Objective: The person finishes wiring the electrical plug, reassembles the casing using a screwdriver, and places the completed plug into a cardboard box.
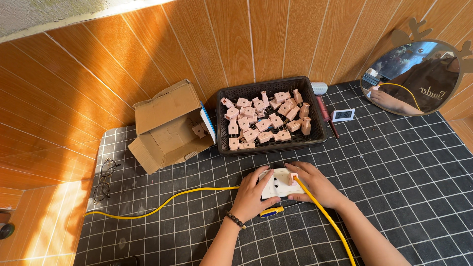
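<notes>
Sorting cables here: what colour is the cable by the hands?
Yellow cable, clearest in the head view.

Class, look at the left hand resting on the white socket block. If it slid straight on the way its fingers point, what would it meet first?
The left hand points up and away over the socket block. Beyond it, the black basket of pink plugs looks first in line, though depth is unclear.

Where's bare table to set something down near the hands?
Free: the wide patch right of the right hand, below the mirror, and the front left, below the yellow cable. Crowded: between the cardboard box, basket and white socket under the left hand.
</notes>
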